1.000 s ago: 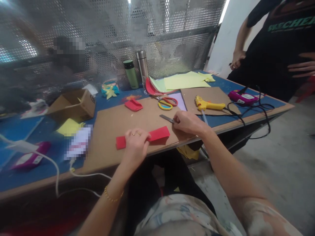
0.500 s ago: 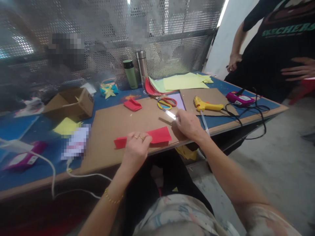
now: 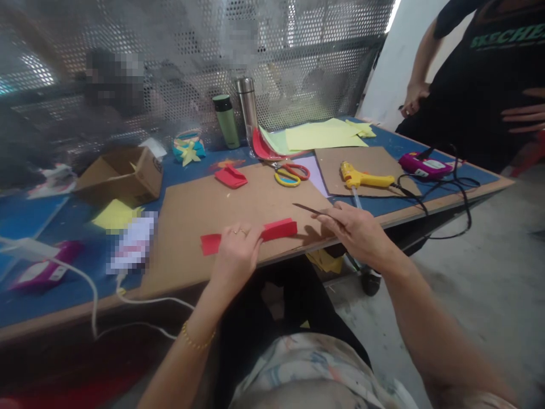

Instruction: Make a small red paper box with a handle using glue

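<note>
A folded strip of red paper [image 3: 279, 229] lies near the front edge of a large brown cardboard sheet [image 3: 183, 210]. My left hand [image 3: 238, 244] is closed over the strip's middle, hiding that part. To its right, my right hand [image 3: 351, 227] grips a thin metal blade [image 3: 304, 208], like a knife, its tip angled left above the cardboard. The handle end is hidden in my fingers. Beyond the hands lie scissors [image 3: 292, 173] with red and yellow handles, and a second folded red paper piece [image 3: 231, 176].
A yellow glue gun [image 3: 368, 179] rests on smaller cardboard at right, its cord running to a purple device [image 3: 426, 166]. An open cardboard box [image 3: 123, 179] stands left. Two bottles [image 3: 227, 125] and yellow paper sheets [image 3: 323, 135] are at the back. A person [image 3: 481, 85] stands at right.
My right hand has moved right and slightly down, and the blade has turned from its shiny flat face to a thin dark edge. The left hand stays on the red strip, which looks narrower.
</note>
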`<state>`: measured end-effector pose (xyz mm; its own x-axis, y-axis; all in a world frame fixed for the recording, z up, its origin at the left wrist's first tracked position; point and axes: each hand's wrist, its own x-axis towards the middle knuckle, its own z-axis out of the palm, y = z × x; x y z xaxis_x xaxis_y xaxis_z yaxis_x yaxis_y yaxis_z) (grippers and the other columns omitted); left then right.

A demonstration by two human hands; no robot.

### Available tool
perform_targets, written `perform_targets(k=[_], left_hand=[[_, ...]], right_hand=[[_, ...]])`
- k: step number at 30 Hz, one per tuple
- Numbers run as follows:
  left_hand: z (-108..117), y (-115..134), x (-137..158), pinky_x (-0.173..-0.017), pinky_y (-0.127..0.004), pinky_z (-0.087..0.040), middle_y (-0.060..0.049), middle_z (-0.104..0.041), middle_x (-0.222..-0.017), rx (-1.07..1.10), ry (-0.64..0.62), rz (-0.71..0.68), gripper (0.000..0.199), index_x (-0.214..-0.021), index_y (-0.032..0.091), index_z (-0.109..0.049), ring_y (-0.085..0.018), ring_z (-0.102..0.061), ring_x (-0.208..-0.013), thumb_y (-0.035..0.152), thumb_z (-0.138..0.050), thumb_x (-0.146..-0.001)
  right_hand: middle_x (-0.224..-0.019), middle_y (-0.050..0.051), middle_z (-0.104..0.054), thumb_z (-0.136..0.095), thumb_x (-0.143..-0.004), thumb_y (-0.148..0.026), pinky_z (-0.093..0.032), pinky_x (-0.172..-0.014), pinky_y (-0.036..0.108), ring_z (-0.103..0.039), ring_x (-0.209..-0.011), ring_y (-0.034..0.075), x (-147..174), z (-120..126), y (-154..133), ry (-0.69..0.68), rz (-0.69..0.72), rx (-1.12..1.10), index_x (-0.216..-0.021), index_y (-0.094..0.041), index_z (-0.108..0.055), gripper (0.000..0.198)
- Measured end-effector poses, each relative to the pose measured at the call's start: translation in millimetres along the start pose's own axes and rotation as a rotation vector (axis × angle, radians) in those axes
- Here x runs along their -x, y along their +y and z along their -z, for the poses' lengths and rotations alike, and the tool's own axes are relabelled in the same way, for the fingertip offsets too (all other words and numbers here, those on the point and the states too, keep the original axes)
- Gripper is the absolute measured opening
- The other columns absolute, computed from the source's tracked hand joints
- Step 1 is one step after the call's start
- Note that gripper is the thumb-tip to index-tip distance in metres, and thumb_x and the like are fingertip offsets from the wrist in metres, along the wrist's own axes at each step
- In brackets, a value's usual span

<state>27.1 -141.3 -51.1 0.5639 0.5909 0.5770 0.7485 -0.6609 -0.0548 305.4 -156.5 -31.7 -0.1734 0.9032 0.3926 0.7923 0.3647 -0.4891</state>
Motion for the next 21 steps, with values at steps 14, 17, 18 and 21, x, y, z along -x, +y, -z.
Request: perform_targets(k=[14,17,18,21], left_hand=[[0,1,2,-0.087,-0.037,-0.044,-0.008,-0.074,-0.096,0.064,0.091,-0.062,0.025,-0.122,0.016,-0.068,-0.022,-0.062,-0.087,0.011,-0.053,-0.103],[1,2,-1,-0.095,-0.041,-0.042,-0.013,-0.071,-0.119,0.045,0.049,-0.033,0.035,-0.137,0.023,-0.066,-0.025,-0.062,-0.105,0.019,-0.056,-0.104],[1,1,-3,-0.098,-0.043,-0.041,-0.014,-0.068,-0.126,0.031,0.024,-0.038,0.035,-0.136,0.028,-0.068,-0.027,-0.06,-0.111,0.022,-0.057,-0.104],[3,0,-8,-0.097,-0.046,-0.039,-0.013,-0.065,-0.129,0.008,-0.102,-0.085,0.037,-0.13,0.036,-0.074,-0.029,-0.056,-0.112,0.019,-0.055,-0.102]], right_hand=[[-0.071,0.002,-0.072,-0.052,-0.096,-0.031,-0.046,-0.061,0.028,-0.065,-0.059,0.018,23,-10,5,-0.135,-0.145,-0.234,-0.104,-0.023,-0.073,0.025],[-0.073,0.002,-0.073,-0.052,-0.097,-0.031,-0.046,-0.066,0.028,-0.067,-0.066,0.018,24,-11,4,-0.145,-0.125,-0.221,-0.106,-0.023,-0.072,0.023],[-0.071,0.0,-0.072,-0.052,-0.098,-0.031,-0.046,-0.066,0.027,-0.066,-0.066,0.017,24,-11,4,-0.163,-0.117,-0.233,-0.106,-0.023,-0.07,0.022],[-0.063,-0.003,-0.068,-0.052,-0.099,-0.032,-0.044,-0.063,0.026,-0.064,-0.062,0.016,23,-9,5,-0.229,-0.112,-0.262,-0.104,-0.023,-0.068,0.019]])
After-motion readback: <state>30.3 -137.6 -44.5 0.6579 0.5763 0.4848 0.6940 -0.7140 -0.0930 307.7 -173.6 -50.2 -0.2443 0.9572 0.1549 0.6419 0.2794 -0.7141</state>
